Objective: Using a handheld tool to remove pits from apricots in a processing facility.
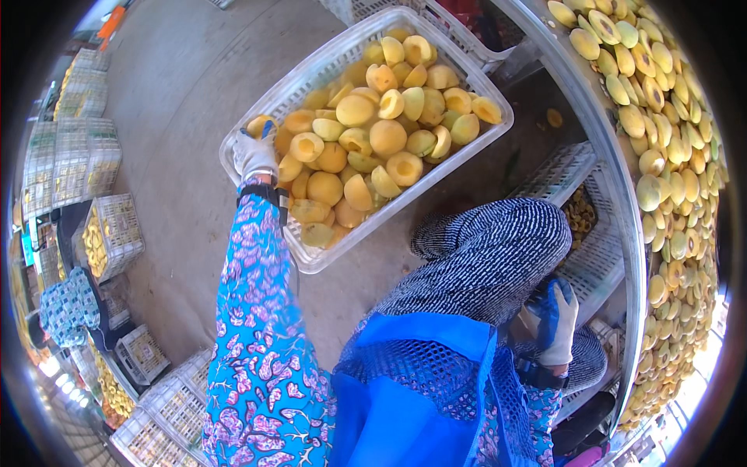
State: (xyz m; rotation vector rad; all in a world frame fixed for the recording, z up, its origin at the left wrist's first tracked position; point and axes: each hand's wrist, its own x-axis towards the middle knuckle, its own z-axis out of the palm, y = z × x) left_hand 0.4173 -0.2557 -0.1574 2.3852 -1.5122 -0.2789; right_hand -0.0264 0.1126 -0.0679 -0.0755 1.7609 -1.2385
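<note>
A plastic crate [373,225] full of halved, pitted yellow fruit [356,111], which look like apricots, stands before me on the floor. My left hand [255,153], in a white glove with blue fingertips, is at the crate's left end. A fruit half [259,125] sits between its thumb and fingers, just inside the rim. By my right knee is my right hand [557,321], in a white glove with a blue-coated palm. Its fingers are curled, and whether anything lies in them is hidden.
A metal-rimmed table [627,233] heaped with fruit halves [671,169] curves along my right. Under its edge a white crate [601,245] holds small brown pieces, perhaps pits. Stacked crates [70,163] line the left side, where another person [70,306] is. More crates [169,408] stand at lower left.
</note>
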